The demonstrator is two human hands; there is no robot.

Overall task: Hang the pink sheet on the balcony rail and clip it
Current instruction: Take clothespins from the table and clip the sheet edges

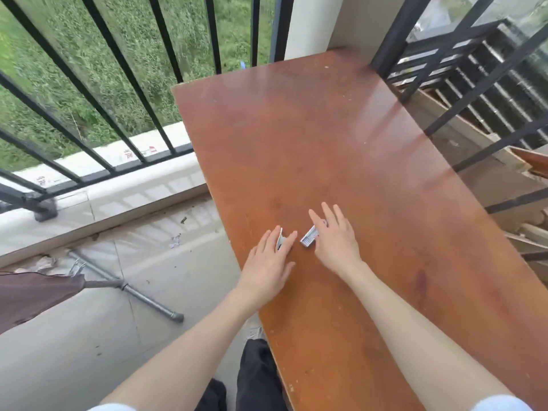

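Two pale clips lie near the counter's (341, 137) left edge: one (279, 240) under the left hand's (268, 262) straight fingers, one (309, 237) touching the flat right hand (335, 241). A pinkish sheet (32, 295) shows at far left, above the floor, well apart, beside a metal stand (142, 298). The rail (98, 84) runs behind.

Head view — steeply down, close over the table (341, 137).

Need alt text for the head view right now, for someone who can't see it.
Both hands reach onto a brown table: the left hand covers one grey clip, the right hand touches another clip. Black balcony rail stands left.
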